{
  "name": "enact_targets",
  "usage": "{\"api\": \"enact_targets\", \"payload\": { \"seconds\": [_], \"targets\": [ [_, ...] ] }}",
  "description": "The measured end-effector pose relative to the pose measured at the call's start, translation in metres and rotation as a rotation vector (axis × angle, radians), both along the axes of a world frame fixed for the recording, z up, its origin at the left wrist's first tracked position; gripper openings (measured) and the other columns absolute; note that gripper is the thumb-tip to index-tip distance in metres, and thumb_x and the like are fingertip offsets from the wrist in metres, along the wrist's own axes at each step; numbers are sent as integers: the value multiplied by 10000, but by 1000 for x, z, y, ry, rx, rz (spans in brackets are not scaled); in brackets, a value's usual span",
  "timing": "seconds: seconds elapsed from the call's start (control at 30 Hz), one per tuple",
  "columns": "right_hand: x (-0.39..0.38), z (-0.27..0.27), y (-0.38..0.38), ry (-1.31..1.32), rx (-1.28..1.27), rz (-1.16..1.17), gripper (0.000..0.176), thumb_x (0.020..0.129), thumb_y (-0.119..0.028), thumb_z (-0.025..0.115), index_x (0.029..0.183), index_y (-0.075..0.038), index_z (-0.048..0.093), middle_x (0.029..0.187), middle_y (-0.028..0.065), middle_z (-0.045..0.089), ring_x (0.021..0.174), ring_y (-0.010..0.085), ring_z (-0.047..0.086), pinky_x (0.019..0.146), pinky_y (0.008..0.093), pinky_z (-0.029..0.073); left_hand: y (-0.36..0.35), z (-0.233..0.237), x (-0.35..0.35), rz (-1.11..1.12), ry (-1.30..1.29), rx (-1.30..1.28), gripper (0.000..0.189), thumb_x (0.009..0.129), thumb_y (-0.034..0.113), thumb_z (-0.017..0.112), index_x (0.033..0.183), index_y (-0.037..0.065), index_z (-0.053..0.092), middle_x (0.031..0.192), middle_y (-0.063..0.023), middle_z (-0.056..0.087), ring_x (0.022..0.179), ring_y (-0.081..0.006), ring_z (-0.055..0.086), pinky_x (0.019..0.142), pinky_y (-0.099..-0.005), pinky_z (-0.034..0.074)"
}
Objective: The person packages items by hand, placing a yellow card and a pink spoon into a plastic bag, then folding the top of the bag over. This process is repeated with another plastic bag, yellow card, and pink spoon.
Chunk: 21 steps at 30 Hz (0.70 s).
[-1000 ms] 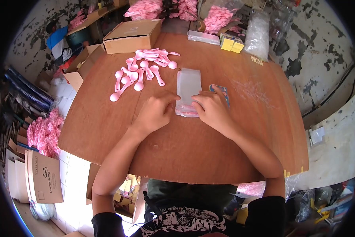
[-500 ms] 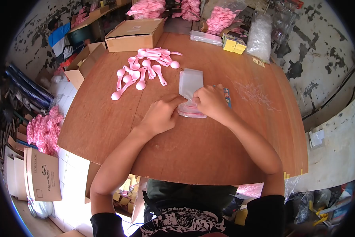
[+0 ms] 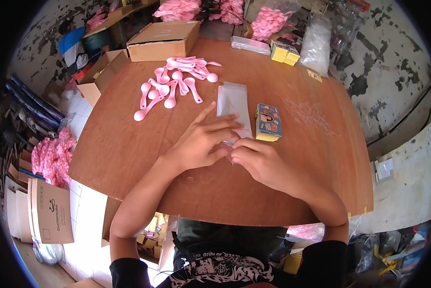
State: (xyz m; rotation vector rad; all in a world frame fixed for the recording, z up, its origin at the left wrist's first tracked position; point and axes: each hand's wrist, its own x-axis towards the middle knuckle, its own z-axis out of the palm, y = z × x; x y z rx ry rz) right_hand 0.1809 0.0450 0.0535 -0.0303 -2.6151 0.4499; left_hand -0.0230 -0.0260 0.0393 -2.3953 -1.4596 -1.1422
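A stack of clear plastic bags [image 3: 233,98] lies on the brown table [image 3: 201,192]. My left hand [image 3: 203,139] is over the lower part of the stack, thumb and index finger pinching thin clear plastic, its other fingers spread. Close beside it, my right hand [image 3: 256,161] pinches the same plastic at the stack's near end. To the right of the bags sits a small blue and yellow box [image 3: 268,122]. Several pink spoons [image 3: 171,101] lie in a loose pile to the upper left of my hands.
A closed cardboard box [image 3: 163,41] stands at the back left. Along the back edge are a clear plastic pack [image 3: 250,45], yellow boxes [image 3: 284,53] and a bulky clear bag [image 3: 315,45]. Thin plastic strips [image 3: 311,114] lie at right. A person in blue [image 3: 71,45] is at the far left.
Both hands have moved nearer to the table's front edge, and my left hand's fingers have spread. The small blue and yellow box is now uncovered.
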Motion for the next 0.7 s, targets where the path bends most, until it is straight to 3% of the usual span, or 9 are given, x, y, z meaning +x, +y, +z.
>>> {"api": "enact_targets", "payload": {
  "seconds": [0.07, 0.1, 0.13, 0.23, 0.27, 0.33, 0.37, 0.63, 0.7],
  "targets": [
    [10, 8, 1, 55, -12, -85, 110, 834, -96, 672, 897, -11, 640, 941, 128, 624, 750, 310, 648, 651, 377, 523, 1, -8, -5, -235, -130, -121, 209, 753, 41, 746, 952, 65, 684, 1063, -58, 692, 1145, -277, 611, 1129, -557, 273],
    [17, 12, 3, 110, -22, -165, 101, 815, -81, 701, 885, -26, 655, 946, 118, 649, 775, 299, 649, 668, 362, 517, -1, -3, 1, -196, -210, -59, 57, 797, 50, 718, 842, 58, 684, 855, -47, 712, 900, -237, 699, 1024, -456, 442],
    [23, 14, 12, 105, -23, -167, 101, 815, -81, 701, 885, -26, 655, 946, 118, 649, 775, 299, 649, 668, 362, 517, -3, -1, 2, -198, -215, -61, 57, 797, 50, 718, 842, 58, 684, 855, -47, 712, 900, -237, 699, 1024, -456, 442],
    [38, 21, 46, 5, 94, -439, 127, 804, -69, 703, 918, -20, 679, 911, 126, 652, 785, 298, 640, 667, 363, 511, -3, -4, 0, -182, -729, -212, 102, 836, 15, 717, 928, -5, 678, 870, -85, 719, 794, -102, 674, 710, -245, 536],
    [42, 18, 55, -95, 114, -493, 139, 796, -101, 711, 915, -33, 690, 922, 106, 664, 794, 284, 647, 678, 384, 512, -2, -3, 0, -184, -726, -209, 102, 836, 15, 717, 928, -5, 678, 870, -85, 719, 794, -102, 674, 710, -245, 536],
    [44, 9, 64, -192, 135, -545, 152, 788, -134, 719, 911, -46, 701, 934, 85, 677, 804, 270, 654, 689, 404, 513, -2, -1, -1, -166, -1116, -303, 183, 848, 43, 728, 1011, -12, 665, 895, -89, 719, 810, -106, 670, 709, -243, 532],
    [45, 3, 66, -171, 150, -555, 157, 786, -139, 723, 918, -56, 710, 913, 85, 678, 794, 269, 653, 685, 405, 511, -1, 0, -4, -130, -1138, -376, 272, 868, 79, 718, 1102, -26, 625, 919, -107, 715, 807, -129, 682, 693, -239, 545],
    [49, -5, 81, -131, -50, -533, 115, 778, -152, 743, 848, -63, 721, 883, 108, 677, 757, 253, 652, 655, 390, 504, 1, 3, -3, -69, -1271, -515, 417, 899, 131, 686, 1227, -76, 535, 1001, -149, 707, 808, -176, 703, 673, -262, 581],
    [47, -4, 82, 104, -89, -652, 133, 773, -76, 754, 885, -21, 707, 802, 96, 640, 647, 211, 616, 586, 325, 491, 0, 2, -4, -67, -1274, -533, 425, 899, 130, 685, 1235, -79, 530, 1011, -155, 706, 810, -177, 704, 674, -264, 581]
  ]
}}
